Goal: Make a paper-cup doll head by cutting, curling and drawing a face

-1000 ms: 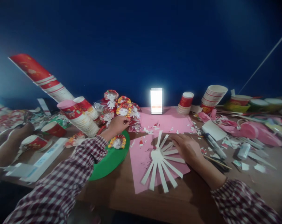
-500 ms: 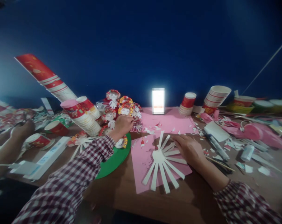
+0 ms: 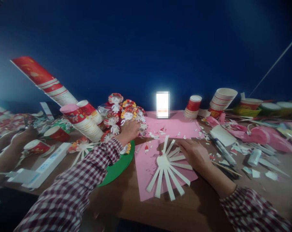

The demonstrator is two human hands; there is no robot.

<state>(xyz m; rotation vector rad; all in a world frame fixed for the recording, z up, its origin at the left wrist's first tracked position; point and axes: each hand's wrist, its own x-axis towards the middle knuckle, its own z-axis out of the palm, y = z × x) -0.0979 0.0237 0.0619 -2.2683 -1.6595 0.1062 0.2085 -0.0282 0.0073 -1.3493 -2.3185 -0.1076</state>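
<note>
My left hand (image 3: 131, 130) reaches into a cluster of small white paper figures (image 3: 116, 102) with red and yellow ruffled rims. Its fingers are curled closed, and whatever is between them is hidden. Below its wrist a round green sheet (image 3: 117, 169) lies partly under my sleeve. My right hand (image 3: 195, 155) rests low with fingers stretched out over the strip ends of a white paper cup cut into splayed strips (image 3: 165, 162). That cut cup lies on a pink sheet (image 3: 143, 180).
Stacked red-and-white paper cups (image 3: 82, 124) lean at the left, beside a white power strip (image 3: 49, 165). Another person's hand (image 3: 24, 137) is at far left. A marker (image 3: 223, 151), paper scraps and pink paper (image 3: 264, 137) crowd the right. A bright blurred rectangle (image 3: 162, 104) stands at the back.
My left hand has moved slightly right and down at the paper figures. My right hand and the cut cup keep their places relative to each other. The whole view has shifted slightly.
</note>
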